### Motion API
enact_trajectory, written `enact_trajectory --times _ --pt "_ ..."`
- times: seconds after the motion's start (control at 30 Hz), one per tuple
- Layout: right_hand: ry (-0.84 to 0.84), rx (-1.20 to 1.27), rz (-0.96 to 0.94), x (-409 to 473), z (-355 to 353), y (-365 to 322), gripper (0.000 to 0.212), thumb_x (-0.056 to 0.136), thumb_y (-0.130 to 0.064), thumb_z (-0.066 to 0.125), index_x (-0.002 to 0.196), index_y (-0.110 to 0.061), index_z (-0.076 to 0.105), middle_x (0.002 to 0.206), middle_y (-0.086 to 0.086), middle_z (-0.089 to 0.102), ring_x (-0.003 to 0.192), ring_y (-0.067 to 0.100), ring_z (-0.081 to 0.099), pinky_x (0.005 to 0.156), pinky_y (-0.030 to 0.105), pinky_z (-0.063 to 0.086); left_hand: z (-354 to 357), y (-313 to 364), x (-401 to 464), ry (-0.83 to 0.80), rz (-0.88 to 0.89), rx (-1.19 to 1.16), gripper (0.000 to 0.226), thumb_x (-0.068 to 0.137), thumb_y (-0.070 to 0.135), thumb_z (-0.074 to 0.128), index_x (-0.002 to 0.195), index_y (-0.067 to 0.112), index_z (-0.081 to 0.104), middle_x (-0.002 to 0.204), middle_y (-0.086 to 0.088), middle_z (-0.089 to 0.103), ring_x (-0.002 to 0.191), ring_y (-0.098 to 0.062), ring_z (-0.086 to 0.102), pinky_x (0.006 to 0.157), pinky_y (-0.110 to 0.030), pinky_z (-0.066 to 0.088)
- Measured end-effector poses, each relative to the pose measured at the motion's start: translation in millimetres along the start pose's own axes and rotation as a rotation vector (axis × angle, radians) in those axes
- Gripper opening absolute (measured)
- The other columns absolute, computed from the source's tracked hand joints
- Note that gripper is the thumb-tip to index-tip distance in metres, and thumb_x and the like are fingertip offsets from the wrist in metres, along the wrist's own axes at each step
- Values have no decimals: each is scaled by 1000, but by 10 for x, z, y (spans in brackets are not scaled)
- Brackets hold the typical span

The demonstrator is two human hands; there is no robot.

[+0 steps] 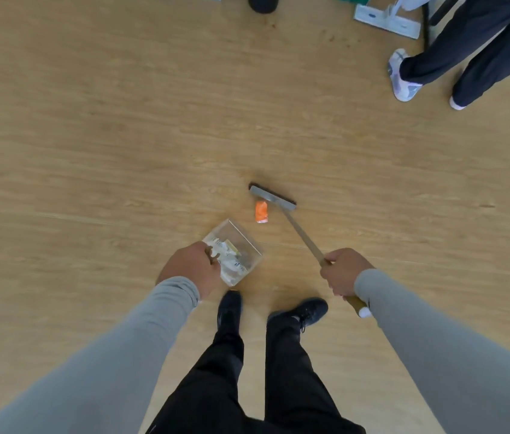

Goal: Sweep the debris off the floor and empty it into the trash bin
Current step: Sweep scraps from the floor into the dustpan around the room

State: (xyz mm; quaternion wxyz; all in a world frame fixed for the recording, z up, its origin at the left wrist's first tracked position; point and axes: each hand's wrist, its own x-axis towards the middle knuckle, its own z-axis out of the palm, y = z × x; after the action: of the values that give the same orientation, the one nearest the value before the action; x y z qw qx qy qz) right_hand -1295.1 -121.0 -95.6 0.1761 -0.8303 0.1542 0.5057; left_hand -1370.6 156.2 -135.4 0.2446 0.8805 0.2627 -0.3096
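My left hand (192,266) grips the handle of a clear dustpan (238,238) that holds several bits of white paper and wrapper debris. The pan hangs just above the wooden floor in front of my feet. My right hand (343,270) grips the long wooden handle of a broom (302,234). Its grey head with dark bristles (272,197) rests on the floor beyond the pan. An orange piece of debris (261,212) lies on the floor right in front of the broom head, a short way from the pan's open edge.
A dark round object, perhaps the trash bin (263,3), stands at the top edge. Another person's legs and light shoes (404,76) are at the upper right, beside a white flat mop head (386,20). My black shoes (230,308) stand below the pan.
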Motion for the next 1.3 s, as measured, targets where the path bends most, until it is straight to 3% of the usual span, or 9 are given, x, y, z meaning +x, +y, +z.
enact_trajectory --times 0.1,0.3,0.43,0.53,0.67,0.83,0.93,1.17,1.3 --pt "-69 -107 -24 -174 -5 113 32 92 -11 52 119 0 65 82 15 67 66 28 58 63 39 55 1 1 2 8 14 -15 18 94 32 54 106 23 62 90 1 67 78 -22 65 74 -36 57" --pt "-168 252 98 -648 -535 653 42 96 -7 58 138 -10 53 64 13 64 45 19 48 43 27 38 14 -56 -38 16 19 -20 19 93 33 53 107 24 63 87 2 65 76 -20 63 70 -33 54" --pt "-101 150 73 -676 -272 644 46 95 -11 55 140 -14 52 66 10 65 50 20 52 45 27 43 1 -42 -18 22 30 -16 20 94 32 52 107 21 63 88 0 65 76 -22 63 69 -33 52" --pt "-55 96 69 -480 -15 472 39 91 -12 51 127 -4 62 73 13 63 60 27 55 54 31 48 3 -26 -7 18 27 -18 24 94 32 53 113 21 63 95 -2 67 83 -25 64 72 -34 52" --pt "-121 59 53 -405 165 321 37 88 -9 51 121 -1 66 74 16 67 60 29 57 59 35 51 32 -65 -15 19 18 -38 29 94 34 55 119 22 62 102 -1 69 87 -24 66 82 -39 57" --pt "-240 183 43 -543 -44 637 41 91 -12 59 133 -13 57 70 13 67 54 23 51 47 28 44 11 -80 12 31 23 -22 17 93 33 56 106 23 62 90 2 66 76 -19 64 75 -37 58" --pt "-264 309 44 -727 -107 881 34 95 -12 60 128 -20 56 71 13 66 50 19 50 45 28 41 -9 -91 1 26 25 -14 11 93 32 55 99 25 61 85 4 65 73 -17 63 72 -35 57" --pt "-161 540 41 -1215 146 1157 35 97 -6 57 129 -18 48 69 14 64 46 18 49 41 27 40 -128 -116 -163 -107 17 51 25 93 33 56 112 19 63 92 -2 69 79 -22 66 73 -33 54" --pt "-66 641 33 -1405 150 1270 30 97 -7 57 124 -16 48 67 15 64 45 19 49 40 27 41 -219 -28 -348 -71 64 100 28 95 36 55 116 18 63 94 1 65 82 -22 62 73 -30 47"
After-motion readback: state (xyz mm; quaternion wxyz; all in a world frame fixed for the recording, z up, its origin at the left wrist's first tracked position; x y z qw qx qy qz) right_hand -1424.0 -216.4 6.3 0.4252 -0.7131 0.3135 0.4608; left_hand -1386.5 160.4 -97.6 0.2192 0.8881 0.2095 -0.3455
